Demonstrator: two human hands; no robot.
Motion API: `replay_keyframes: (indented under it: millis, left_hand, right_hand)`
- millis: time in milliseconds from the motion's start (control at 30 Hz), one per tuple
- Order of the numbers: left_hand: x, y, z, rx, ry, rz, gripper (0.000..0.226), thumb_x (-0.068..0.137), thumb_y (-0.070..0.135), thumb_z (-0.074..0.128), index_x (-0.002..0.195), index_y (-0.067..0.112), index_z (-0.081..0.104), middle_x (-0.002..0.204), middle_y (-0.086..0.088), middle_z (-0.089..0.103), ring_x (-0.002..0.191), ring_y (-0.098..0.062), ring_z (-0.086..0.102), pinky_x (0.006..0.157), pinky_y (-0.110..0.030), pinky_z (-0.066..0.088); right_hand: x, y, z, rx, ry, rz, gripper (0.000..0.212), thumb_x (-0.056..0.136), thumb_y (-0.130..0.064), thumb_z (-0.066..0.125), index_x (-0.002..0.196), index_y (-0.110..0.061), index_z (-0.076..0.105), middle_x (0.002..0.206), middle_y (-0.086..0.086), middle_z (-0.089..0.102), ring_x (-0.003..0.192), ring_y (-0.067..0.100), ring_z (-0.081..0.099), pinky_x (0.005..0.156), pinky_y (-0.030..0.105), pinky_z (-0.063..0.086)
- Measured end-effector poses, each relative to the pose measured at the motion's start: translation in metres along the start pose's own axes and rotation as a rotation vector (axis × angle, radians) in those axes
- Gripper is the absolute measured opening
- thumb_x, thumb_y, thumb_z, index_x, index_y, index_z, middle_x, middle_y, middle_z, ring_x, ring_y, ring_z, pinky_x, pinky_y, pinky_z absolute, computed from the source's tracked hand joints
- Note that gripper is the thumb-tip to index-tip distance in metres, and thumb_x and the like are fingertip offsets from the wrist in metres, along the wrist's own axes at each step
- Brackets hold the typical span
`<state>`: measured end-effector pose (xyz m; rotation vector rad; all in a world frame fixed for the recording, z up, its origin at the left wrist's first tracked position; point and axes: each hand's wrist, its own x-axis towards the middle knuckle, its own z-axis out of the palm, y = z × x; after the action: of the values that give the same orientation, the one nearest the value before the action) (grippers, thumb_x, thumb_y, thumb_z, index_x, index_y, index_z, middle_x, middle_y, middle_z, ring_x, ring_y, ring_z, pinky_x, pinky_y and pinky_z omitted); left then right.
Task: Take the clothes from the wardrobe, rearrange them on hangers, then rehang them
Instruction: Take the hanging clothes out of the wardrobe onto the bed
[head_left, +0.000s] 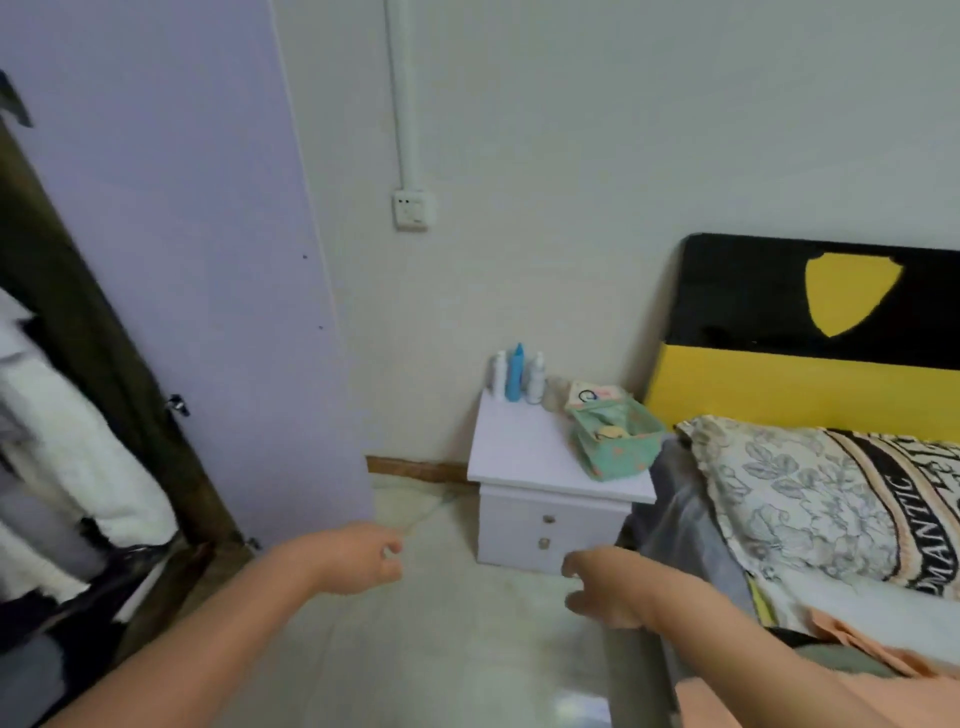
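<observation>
The wardrobe (78, 332) stands open at the far left, its lilac door (197, 260) swung out. Inside hang white, grey and dark clothes (78, 447); their hangers are out of view. My left hand (358, 558) hovers over the floor in the middle of the view, fingers loosely curled, holding nothing. My right hand (608, 590) floats to the right of it near the bed's edge, fingers also loosely curled and empty. A peach garment (841, 675) lies on the bed at the lower right, beside my right forearm.
A white nightstand (545, 467) with bottles (517, 376) and a green fabric box (615, 434) stands against the wall. The bed with a patterned pillow (810, 488) and a black-and-yellow headboard (810, 332) fills the right. Pale tiled floor (441, 649) lies between wardrobe and bed.
</observation>
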<state>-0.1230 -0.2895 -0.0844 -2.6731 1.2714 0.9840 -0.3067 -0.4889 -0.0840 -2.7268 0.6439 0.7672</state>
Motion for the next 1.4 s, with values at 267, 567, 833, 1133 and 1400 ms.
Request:
replay_keyframes:
  millis: [267,567,833,1133,1400]
  left_hand:
    - [-0.055,-0.142,-0.017,-0.115,0.074,-0.226,0.041,0.097,0.037,0.042,0.129,0.013,0.049,0.131,-0.003,0.052,0.116,-0.017,0.050,0.086,-0.020,0.038]
    - [-0.104,-0.252,-0.023,-0.366,0.147,-0.467,0.041,0.097,0.042,0.041,0.131,0.019,0.047,0.131,0.002,0.047,0.119,-0.013,0.046,0.092,-0.019,0.039]
    - [-0.134,-0.327,-0.046,-0.557,0.396,-0.702,0.034,0.098,0.034,0.041,0.125,0.016,0.050,0.125,-0.001,0.051,0.114,-0.012,0.048,0.069,-0.009,0.035]
    - [-0.172,-0.405,-0.071,-0.673,0.672,-0.827,0.036,0.096,0.032,0.048,0.129,0.018,0.050,0.126,0.001,0.056,0.108,-0.007,0.052,0.088,-0.015,0.040]
    - [-0.205,-0.501,-0.133,-0.664,0.991,-0.720,0.033,0.096,0.020,0.048,0.128,0.018,0.050,0.118,-0.001,0.057,0.103,-0.011,0.055,0.084,-0.013,0.041]
  right_hand:
    - [0.070,-0.138,-0.032,-0.107,-0.025,-0.242,0.047,0.095,-0.034,0.044,0.140,-0.018,0.039,0.144,0.007,0.041,0.131,0.024,0.041,0.104,0.032,0.034]
    - [0.152,-0.271,-0.088,-0.296,-0.085,-0.518,0.043,0.096,-0.028,0.042,0.137,-0.013,0.042,0.141,0.008,0.044,0.128,0.024,0.043,0.102,0.032,0.037]
    - [0.216,-0.389,-0.148,-0.356,-0.040,-0.767,0.045,0.099,-0.031,0.039,0.141,-0.017,0.037,0.145,0.004,0.039,0.130,0.021,0.041,0.100,0.025,0.034]
    - [0.222,-0.532,-0.188,-0.215,0.123,-1.100,0.036,0.098,-0.024,0.043,0.133,-0.014,0.046,0.129,0.006,0.053,0.111,0.019,0.054,0.083,0.015,0.041]
    - [0.171,-0.681,-0.233,0.252,0.513,-1.336,0.051,0.091,-0.006,0.044,0.141,-0.012,0.037,0.138,0.008,0.047,0.122,0.021,0.048,0.095,0.025,0.038]
